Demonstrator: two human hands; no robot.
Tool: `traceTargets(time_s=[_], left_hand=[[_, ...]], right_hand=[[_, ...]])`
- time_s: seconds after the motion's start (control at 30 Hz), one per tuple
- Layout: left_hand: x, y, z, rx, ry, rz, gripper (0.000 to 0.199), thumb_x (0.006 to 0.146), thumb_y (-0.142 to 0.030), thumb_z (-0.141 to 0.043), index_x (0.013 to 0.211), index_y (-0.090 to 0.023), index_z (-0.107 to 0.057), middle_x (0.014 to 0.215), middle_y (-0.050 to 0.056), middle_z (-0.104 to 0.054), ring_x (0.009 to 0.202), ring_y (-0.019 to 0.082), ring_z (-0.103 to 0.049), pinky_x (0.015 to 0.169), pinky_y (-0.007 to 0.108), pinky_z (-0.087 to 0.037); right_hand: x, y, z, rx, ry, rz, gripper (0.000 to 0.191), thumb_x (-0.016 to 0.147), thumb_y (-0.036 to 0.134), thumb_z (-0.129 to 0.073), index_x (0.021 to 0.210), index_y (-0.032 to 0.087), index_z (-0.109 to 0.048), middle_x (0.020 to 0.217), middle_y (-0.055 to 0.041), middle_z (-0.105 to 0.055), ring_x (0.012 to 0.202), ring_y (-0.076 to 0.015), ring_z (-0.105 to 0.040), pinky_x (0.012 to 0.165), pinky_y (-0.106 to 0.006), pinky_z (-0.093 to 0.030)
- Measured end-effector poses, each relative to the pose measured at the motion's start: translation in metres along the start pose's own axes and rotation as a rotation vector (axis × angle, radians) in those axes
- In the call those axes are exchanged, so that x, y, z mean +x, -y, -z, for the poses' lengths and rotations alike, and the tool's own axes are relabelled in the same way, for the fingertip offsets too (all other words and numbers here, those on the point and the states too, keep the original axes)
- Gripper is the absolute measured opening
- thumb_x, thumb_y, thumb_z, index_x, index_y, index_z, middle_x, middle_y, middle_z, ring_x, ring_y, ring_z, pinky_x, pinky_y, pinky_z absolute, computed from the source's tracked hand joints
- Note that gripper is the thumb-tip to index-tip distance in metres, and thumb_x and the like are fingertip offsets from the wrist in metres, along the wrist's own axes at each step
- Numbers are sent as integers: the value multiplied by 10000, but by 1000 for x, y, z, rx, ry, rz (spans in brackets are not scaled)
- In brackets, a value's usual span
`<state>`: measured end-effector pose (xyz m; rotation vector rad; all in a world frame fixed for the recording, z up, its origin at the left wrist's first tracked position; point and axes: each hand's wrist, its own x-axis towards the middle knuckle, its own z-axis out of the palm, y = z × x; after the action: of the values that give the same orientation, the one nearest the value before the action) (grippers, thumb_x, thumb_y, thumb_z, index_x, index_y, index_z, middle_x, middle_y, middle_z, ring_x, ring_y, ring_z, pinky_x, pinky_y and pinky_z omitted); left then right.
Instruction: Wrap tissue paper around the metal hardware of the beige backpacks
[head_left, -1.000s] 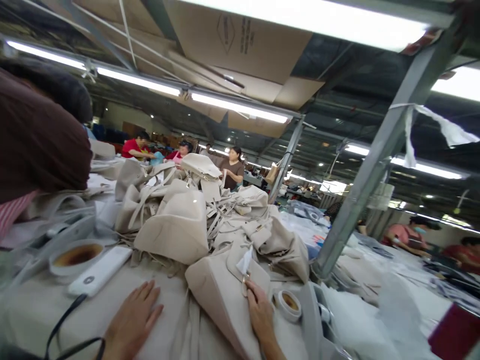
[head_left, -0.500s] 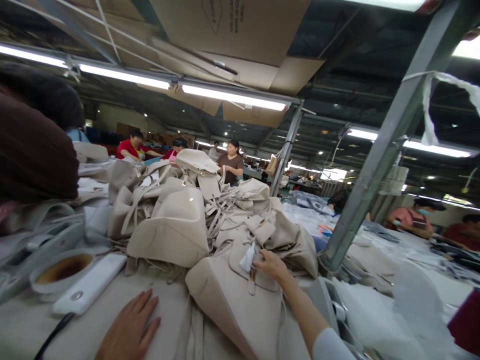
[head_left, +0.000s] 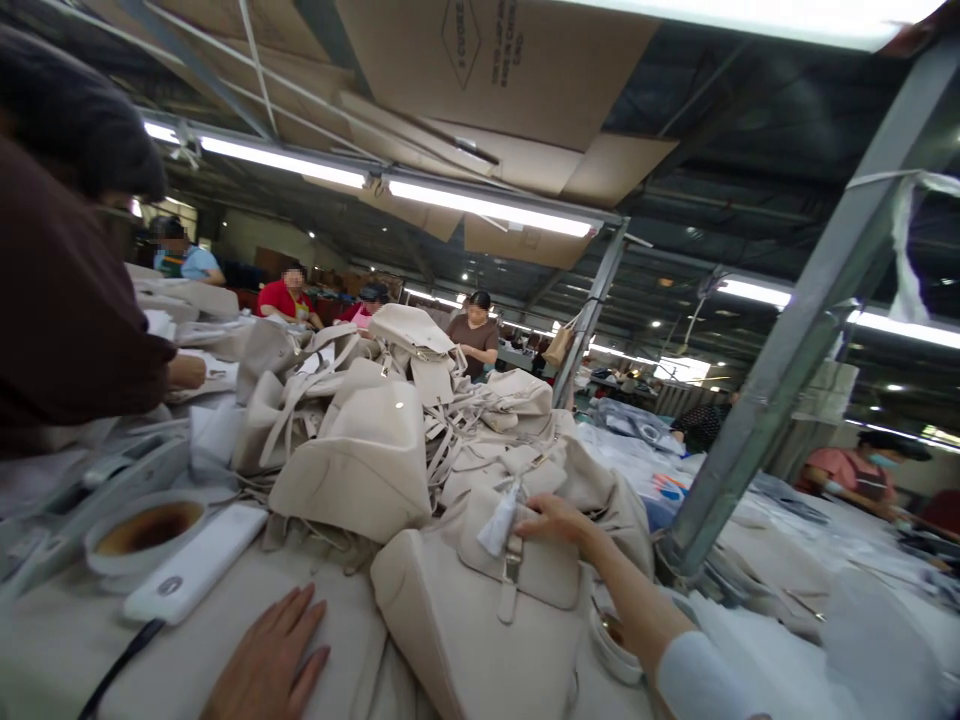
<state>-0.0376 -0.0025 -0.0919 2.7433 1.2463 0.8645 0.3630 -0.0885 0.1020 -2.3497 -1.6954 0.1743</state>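
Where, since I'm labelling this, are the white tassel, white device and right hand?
White tassel (head_left: 498, 522), head view: its flared body.
White device (head_left: 198, 564), head view: its top face.
Right hand (head_left: 559, 521), head view: its back.

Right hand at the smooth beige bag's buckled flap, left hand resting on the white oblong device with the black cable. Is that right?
Not quite: the left hand is apart from the white oblong device, resting on the pale beige surface to its right, as the head view shows. The right hand is indeed at the smooth beige bag's buckled flap.
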Motion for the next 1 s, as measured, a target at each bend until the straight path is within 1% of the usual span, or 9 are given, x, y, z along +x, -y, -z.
traceTargets(time_s=[0.13, 0.33, 0.43, 0.53, 0.63, 0.73, 0.8, 0.9, 1.0], left_hand=[[3, -4, 7, -13, 85, 44, 525, 846, -453, -469, 1227, -150, -665, 1360, 157, -581, 1265, 349, -542, 1075, 542, -422], [4, -2, 9, -1, 124, 31, 522, 853, -421, -436, 1247, -152, -649, 1371, 141, -567, 1288, 328, -522, 1100, 533, -393], [6, -4, 10, 62, 206, 53, 549, 856, -428, -417, 1285, -152, -617, 1402, 136, -526, 1318, 311, -486, 1123, 504, -369], [8, -7, 13, 76, 257, 48, 558, 862, -405, -391, 1297, -127, -601, 1417, 152, -500, 1331, 317, -464, 1128, 505, -360], [7, -3, 10, 44, 212, 36, 543, 858, -406, -400, 1272, -137, -626, 1400, 151, -526, 1316, 318, -484, 1118, 506, -373], [5, 8, 3, -23, 119, 31, 510, 849, -410, -420, 1223, -168, -668, 1359, 125, -582, 1279, 307, -531, 1099, 492, -405], [5, 14, 2, -93, 55, 33, 476, 840, -398, -429, 1163, -182, -704, 1299, 102, -641, 1229, 297, -582, 1073, 474, -442], [11, 5, 11, -234, -56, 84, 456, 863, -396, -393, 1109, -187, -716, 1193, 79, -715, 1132, 260, -655, 1021, 418, -502], [24, -28, 26, -366, -177, 102, 459, 879, -428, -379, 1113, -191, -695, 1194, 82, -713, 1117, 243, -661, 997, 389, -523]], right_hand=[[-14, 30, 52, -179, -143, 105, 141, 753, 284, -665, 657, 183, -640, 689, 26, -602, 730, -148, -553, 625, -232, -350], [-57, 91, 152, -422, -520, 113, 142, 862, 320, -569, 852, 208, -655, 914, -39, -670, 831, -188, -583, 613, -266, -284], [-92, 116, 171, -590, -741, 140, 140, 894, 324, -554, 880, 212, -637, 943, -37, -670, 785, -174, -581, 581, -269, -255], [-121, 122, 121, -687, -898, 212, 142, 915, 242, -530, 812, 201, -619, 807, -32, -645, 712, -165, -556, 565, -280, -256], [-136, 102, 9, -665, -971, 467, 248, 915, 91, -461, 736, 207, -588, 703, -18, -604, 648, -170, -528, 592, -302, -281], [-144, 69, -111, -525, -1030, 664, 396, 954, 81, -329, 623, 215, -499, 588, -5, -542, 558, -168, -483, 564, -319, -258], [-150, 50, -164, -494, -1068, 712, 382, 947, 93, -365, 599, 213, -467, 548, 0, -521, 530, -161, -471, 547, -314, -246], [-161, 33, -188, -449, -869, 617, 272, 914, 137, -456, 665, 229, -517, 607, -8, -582, 546, -172, -521, 529, -310, -275], [-170, 30, -171, -397, -736, 623, 231, 883, 162, -501, 665, 238, -516, 619, 0, -608, 540, -174, -561, 492, -309, -292]])
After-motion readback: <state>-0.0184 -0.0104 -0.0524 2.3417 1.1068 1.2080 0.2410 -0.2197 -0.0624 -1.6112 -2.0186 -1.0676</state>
